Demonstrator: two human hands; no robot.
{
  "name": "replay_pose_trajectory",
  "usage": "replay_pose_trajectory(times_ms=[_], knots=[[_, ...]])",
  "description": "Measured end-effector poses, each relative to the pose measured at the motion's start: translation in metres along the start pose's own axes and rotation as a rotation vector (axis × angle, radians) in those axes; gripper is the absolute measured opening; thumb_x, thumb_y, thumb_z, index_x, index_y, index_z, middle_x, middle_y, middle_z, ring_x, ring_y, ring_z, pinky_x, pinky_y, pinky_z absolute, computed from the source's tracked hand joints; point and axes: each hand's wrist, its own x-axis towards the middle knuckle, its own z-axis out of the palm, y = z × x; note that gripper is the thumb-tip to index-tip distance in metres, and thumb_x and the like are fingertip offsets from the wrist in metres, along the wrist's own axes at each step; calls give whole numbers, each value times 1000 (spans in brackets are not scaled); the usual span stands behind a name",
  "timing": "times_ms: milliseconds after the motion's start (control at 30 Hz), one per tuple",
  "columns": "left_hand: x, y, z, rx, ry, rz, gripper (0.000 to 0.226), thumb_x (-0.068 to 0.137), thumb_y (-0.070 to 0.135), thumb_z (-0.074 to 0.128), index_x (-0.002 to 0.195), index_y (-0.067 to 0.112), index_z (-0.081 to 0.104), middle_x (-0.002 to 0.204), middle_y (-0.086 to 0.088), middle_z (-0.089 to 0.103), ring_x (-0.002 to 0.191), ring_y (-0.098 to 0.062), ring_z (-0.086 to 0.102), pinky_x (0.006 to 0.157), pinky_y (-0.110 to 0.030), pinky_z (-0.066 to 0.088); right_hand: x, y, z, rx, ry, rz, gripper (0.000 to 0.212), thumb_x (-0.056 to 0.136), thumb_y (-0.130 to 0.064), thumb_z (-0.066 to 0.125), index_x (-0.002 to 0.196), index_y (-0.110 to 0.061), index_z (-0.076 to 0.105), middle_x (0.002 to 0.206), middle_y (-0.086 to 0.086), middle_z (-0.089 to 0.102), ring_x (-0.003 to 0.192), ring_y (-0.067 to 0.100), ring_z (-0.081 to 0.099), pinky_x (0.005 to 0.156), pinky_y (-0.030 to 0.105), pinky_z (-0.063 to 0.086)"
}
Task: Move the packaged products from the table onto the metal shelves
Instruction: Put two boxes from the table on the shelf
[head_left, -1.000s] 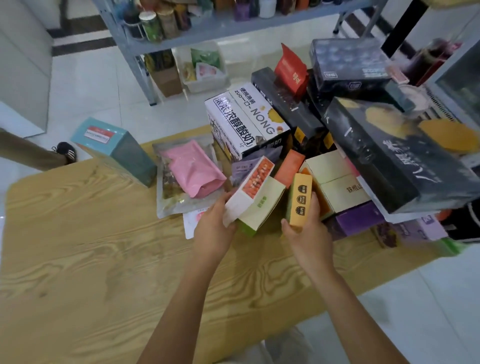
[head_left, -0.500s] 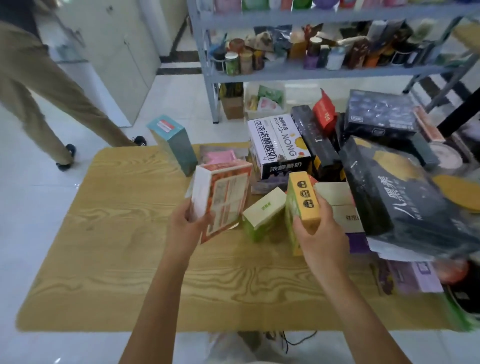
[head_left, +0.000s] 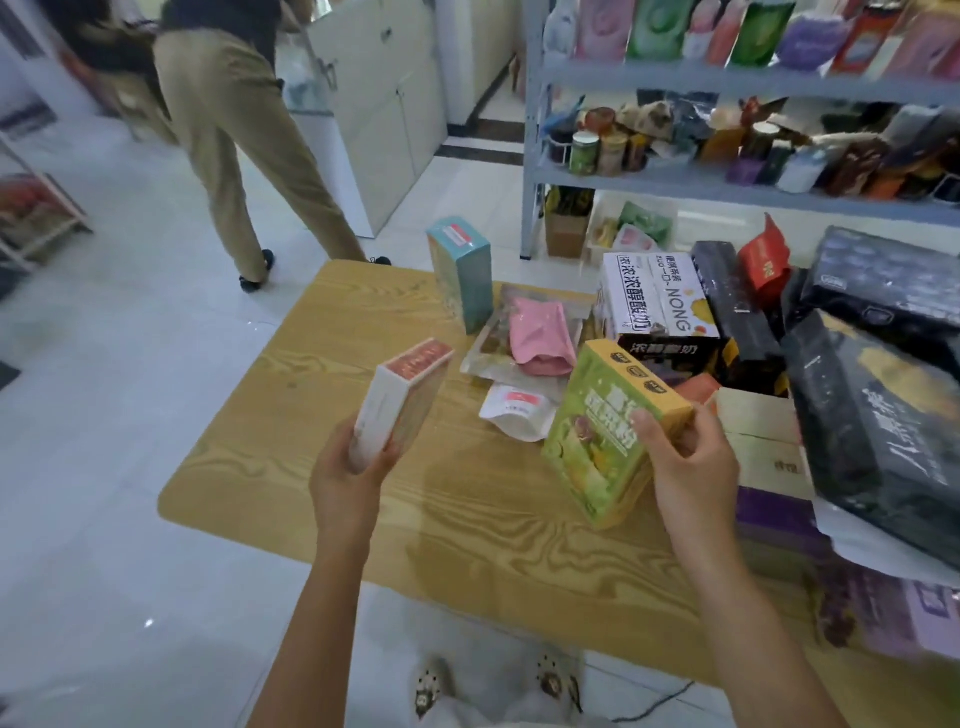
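My left hand (head_left: 345, 483) grips a white box with an orange-red top (head_left: 397, 400), lifted above the wooden table (head_left: 337, 415). My right hand (head_left: 688, 462) holds a green and yellow box (head_left: 602, 431) by its upper corner, tilted just over the table. More packaged products stay on the table: a teal box (head_left: 462, 273) standing upright, a pink pouch (head_left: 537, 338), a white pouch (head_left: 519, 410), a white and black milk carton (head_left: 657, 304) and large black boxes (head_left: 872, 415). The grey metal shelves (head_left: 727, 189) stand behind the table, filled with jars and packets.
A person in khaki trousers (head_left: 234, 145) walks on the white tile floor to the far left of the table. A white cabinet (head_left: 384, 114) stands left of the shelves. Purple packs (head_left: 779, 519) lie at the table's right edge. A low rack (head_left: 36, 218) sits at far left.
Both hands have lifted their boxes up and away from the pile. The left hand's box has turned edge-on. The view has tilted up, showing more of the shelves.
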Motion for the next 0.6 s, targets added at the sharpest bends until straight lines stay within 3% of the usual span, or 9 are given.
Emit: replay_pose_trajectory(times_ms=[100, 167, 200, 300, 433, 533, 600], knots=[[0, -25, -23, 100, 37, -8, 44, 79, 2, 74, 120, 12, 63, 108, -2, 64, 101, -21, 59, 85, -29, 50, -7, 9, 22, -36, -42, 35, 31, 83, -45, 66, 106, -26, 61, 95, -7, 70, 88, 14, 65, 74, 36, 52], [-2, -42, -36, 220, 28, -14, 47, 79, 5, 74, 123, 14, 62, 109, 1, 62, 101, -17, 56, 79, -13, 44, -15, 13, 38, -28, -69, 78, 28, 84, -42, 67, 105, -26, 61, 94, -8, 69, 89, 15, 66, 72, 30, 51], [-4, -52, -40, 297, 18, -4, 49, 79, 7, 75, 124, 18, 62, 110, 3, 62, 102, -17, 54, 80, -15, 44, -18, 14, 44, -11, -80, 96, 25, 86, -35, 66, 106, -22, 61, 93, -8, 68, 88, 13, 65, 68, 21, 49], [-5, -81, -54, 577, -54, 128, 56, 75, 12, 78, 124, 32, 59, 119, 6, 63, 109, -23, 52, 85, -46, 48, -32, 20, 65, -7, -121, 148, 19, 90, -25, 63, 106, -14, 59, 89, -8, 64, 77, 1, 59, 50, 3, 39], [0, -107, -63, 833, -176, 338, 64, 64, 5, 79, 119, 34, 62, 130, 2, 57, 118, -25, 50, 83, -46, 43, -46, 35, 89, -11, -123, 189, 20, 89, -24, 65, 104, -13, 58, 91, -5, 65, 80, 8, 62, 55, 10, 44], [-1, -120, -66, 826, -179, 225, 62, 67, 1, 75, 118, 33, 63, 145, -15, 38, 131, -38, 31, 98, -54, 39, -55, 45, 101, -31, -113, 209, 24, 88, -25, 66, 106, -12, 60, 94, -2, 67, 81, 7, 63, 61, 20, 45], [-3, -127, -70, 793, -199, 63, 66, 71, 5, 73, 128, 32, 53, 154, -18, 15, 139, -38, 12, 105, -56, 35, -61, 48, 108, -45, -99, 225, 24, 88, -26, 67, 105, -12, 60, 94, -3, 67, 82, 8, 64, 65, 24, 47]])
